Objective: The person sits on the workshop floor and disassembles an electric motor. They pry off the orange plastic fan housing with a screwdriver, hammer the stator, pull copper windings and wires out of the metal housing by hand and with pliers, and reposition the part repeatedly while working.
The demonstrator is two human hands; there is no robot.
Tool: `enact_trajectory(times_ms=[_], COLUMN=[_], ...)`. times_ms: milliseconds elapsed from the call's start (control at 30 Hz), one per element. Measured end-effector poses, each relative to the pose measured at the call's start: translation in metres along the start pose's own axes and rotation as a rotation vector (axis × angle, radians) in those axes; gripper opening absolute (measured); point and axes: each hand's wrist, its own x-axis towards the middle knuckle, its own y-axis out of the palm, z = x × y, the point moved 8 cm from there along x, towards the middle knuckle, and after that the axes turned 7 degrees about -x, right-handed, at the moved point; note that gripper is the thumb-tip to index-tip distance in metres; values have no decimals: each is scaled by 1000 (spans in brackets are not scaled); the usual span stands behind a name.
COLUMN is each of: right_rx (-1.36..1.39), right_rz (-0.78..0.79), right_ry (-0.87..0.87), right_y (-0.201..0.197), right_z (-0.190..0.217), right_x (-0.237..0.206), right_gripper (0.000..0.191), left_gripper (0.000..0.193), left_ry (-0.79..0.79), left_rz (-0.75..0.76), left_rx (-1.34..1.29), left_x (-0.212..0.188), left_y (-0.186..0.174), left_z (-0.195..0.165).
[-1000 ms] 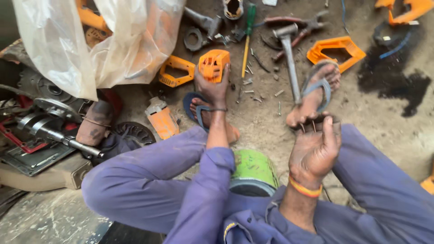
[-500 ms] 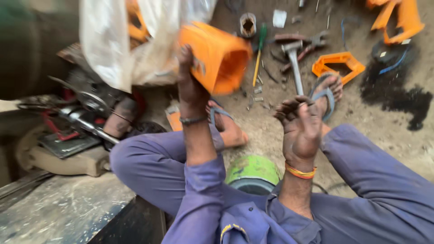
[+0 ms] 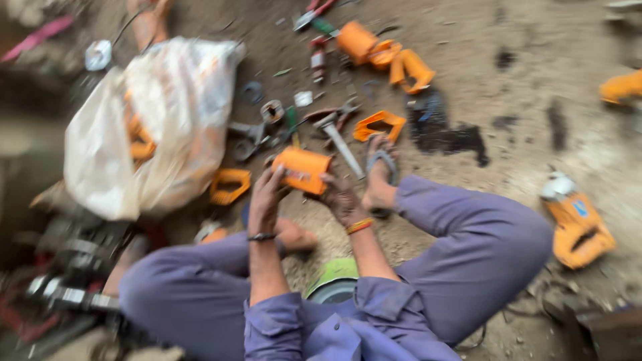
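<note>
I sit on a dirt floor with my knees spread, in purple trousers and shirt. An orange plastic housing (image 3: pixel 304 170) is held up in front of me between both hands. My left hand (image 3: pixel 267 195) grips its left side, a dark band on the wrist. My right hand (image 3: pixel 342 198) grips its right side, with an orange band on the wrist. My feet in sandals (image 3: pixel 382 175) rest on the ground just beyond the hands. A green round can (image 3: pixel 333 277) stands between my legs. The picture is blurred.
A clear plastic bag (image 3: pixel 154 127) with orange parts lies at the left. Hammer (image 3: pixel 338 142), pliers and small metal parts lie ahead. More orange housings (image 3: pixel 384 53) lie farther off, one (image 3: pixel 578 224) at the right. Dark machine parts (image 3: pixel 67 267) sit at lower left.
My left hand picked the orange housing off the ground and brought it in front of me. My right hand came over and took hold of its other side. The view swung right.
</note>
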Motion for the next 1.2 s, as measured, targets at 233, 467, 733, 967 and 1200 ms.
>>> enact_trajectory(times_ms=[233,467,733,967,1200], right_rx=[-309,-573,-589,-345,-443], right_rz=[-499,-326,-406,-584,-278], right_ry=[236,196,162,339,85], right_y=[-56,-10,-10,0,38], right_z=[-27,-21,-43,-47,-20], right_x=[-23,-13,3,-7,4], right_gripper=[57,51,45,51,46], left_gripper=[61,57,85,80,47], left_ry=[38,-108,-153,-353,-87], left_rz=[-293,-262,-178,-217,-183], left_rx=[490,126,-157,-203,-273], left_x=[7,2,3,-9,-6], left_y=[8,-1,-15,1,6], left_z=[41,33,64,83,62])
